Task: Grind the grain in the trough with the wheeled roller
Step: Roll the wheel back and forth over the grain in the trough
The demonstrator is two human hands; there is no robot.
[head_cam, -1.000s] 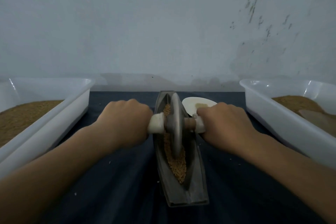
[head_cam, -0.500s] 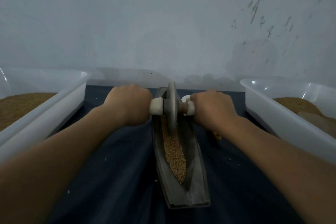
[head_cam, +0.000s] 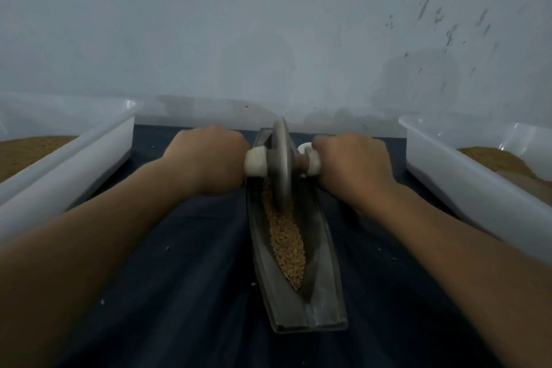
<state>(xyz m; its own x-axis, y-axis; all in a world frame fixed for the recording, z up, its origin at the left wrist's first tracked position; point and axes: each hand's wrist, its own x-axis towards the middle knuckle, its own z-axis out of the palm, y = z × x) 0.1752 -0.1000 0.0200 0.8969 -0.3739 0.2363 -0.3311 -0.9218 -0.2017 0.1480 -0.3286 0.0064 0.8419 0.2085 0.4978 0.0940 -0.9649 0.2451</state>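
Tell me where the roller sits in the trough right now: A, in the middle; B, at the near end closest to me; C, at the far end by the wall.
C: the roller stands at the far end of the trough, with the grain lying bare nearer the camera.

The left hand and right hand grip the wheeled roller, which stands upright at the trough's 12 o'clock end. Grain trails toward 6 o'clock. A white tub sits at 9 o'clock and a second tub at 3 o'clock.
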